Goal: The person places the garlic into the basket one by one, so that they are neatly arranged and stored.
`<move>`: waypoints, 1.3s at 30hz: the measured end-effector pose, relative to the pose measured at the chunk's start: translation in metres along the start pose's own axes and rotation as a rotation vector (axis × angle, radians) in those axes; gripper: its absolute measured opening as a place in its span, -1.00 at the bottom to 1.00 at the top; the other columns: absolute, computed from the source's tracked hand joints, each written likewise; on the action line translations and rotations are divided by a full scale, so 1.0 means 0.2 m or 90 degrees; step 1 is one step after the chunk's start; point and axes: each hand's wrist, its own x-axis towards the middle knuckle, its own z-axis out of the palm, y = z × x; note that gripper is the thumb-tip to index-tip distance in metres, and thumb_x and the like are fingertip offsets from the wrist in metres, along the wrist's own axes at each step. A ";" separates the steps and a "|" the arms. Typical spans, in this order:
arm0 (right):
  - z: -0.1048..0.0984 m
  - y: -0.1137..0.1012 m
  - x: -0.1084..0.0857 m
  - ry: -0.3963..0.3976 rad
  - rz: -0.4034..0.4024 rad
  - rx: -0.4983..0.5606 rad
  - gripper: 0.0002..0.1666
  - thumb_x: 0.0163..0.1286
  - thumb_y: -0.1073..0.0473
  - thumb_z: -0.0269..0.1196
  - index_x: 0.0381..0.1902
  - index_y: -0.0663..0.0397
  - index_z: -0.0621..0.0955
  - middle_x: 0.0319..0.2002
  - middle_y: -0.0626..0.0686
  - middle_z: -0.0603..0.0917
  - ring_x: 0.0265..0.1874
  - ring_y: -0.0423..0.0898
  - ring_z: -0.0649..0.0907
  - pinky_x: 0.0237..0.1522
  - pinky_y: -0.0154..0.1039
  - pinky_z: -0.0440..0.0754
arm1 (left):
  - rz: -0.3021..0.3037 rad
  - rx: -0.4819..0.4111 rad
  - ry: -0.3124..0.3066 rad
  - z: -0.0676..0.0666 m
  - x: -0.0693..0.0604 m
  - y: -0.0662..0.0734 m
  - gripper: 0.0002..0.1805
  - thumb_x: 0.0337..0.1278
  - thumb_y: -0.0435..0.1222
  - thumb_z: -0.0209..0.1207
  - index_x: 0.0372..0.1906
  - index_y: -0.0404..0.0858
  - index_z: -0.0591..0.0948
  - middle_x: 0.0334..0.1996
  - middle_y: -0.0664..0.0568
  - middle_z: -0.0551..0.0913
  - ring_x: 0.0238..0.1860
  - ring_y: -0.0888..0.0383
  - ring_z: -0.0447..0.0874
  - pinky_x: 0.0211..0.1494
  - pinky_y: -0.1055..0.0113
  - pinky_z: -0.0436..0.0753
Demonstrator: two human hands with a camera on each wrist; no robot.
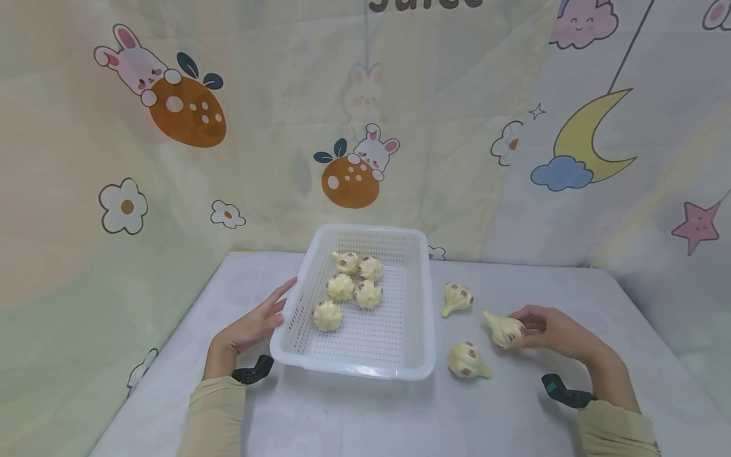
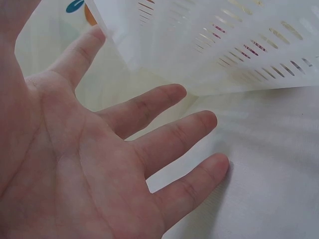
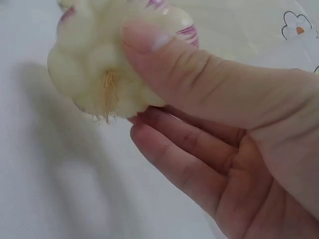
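A white perforated basket holds several garlic bulbs on its left side. My left hand is at the basket's left wall, fingers spread and nearly straight; in the left wrist view the hand shows its palm beside the basket wall. Right of the basket, my right hand pinches a garlic bulb between thumb and fingers. The right wrist view shows this bulb root end toward the camera, the thumb of the hand on it.
Two more garlic bulbs, one farther back and one nearer, lie between the basket and my right hand. The white table ends at a printed cloth backdrop. Dark devices are on both wrists.
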 end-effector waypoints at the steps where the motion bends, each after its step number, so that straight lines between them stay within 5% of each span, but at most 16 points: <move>1: 0.00 -0.01 0.00 0.004 0.005 0.000 -0.33 0.02 -0.10 0.45 0.04 0.08 0.55 0.07 0.15 0.61 0.11 0.19 0.57 0.03 0.00 0.58 | -0.002 0.002 0.002 0.00 0.00 0.00 -0.14 0.29 -0.03 0.09 0.49 0.24 -0.18 0.48 -0.24 0.02 0.28 -0.15 0.39 0.16 -0.02 0.48; 14: 0.00 -0.04 -0.01 0.058 -0.035 -0.001 -0.28 0.10 -0.11 0.39 0.19 0.02 0.51 0.18 0.20 0.54 0.15 0.27 0.52 0.01 0.06 0.57 | -0.010 0.003 0.004 -0.01 0.00 -0.01 -0.17 0.30 -0.02 0.08 0.47 0.32 -0.17 0.48 -0.19 0.02 0.28 -0.14 0.39 0.16 -0.02 0.48; 27: 0.00 -0.10 0.00 0.094 -0.021 0.022 -0.28 0.12 -0.11 0.39 0.18 0.07 0.48 0.20 0.24 0.50 0.16 0.33 0.49 -0.01 0.07 0.59 | -0.007 0.001 0.006 0.01 0.00 0.00 -0.15 0.30 -0.03 0.09 0.49 0.27 -0.17 0.49 -0.20 0.00 0.29 -0.10 0.39 0.19 0.00 0.45; 39: 0.03 -0.23 0.01 0.148 -0.067 0.050 -0.33 0.13 -0.11 0.38 0.15 0.01 0.50 0.20 0.13 0.52 0.14 0.21 0.54 -0.07 -0.17 0.64 | 0.000 0.022 0.007 0.00 -0.01 0.00 -0.14 0.30 -0.01 0.08 0.50 0.22 -0.19 0.49 -0.23 -0.01 0.31 -0.17 0.35 0.20 -0.05 0.43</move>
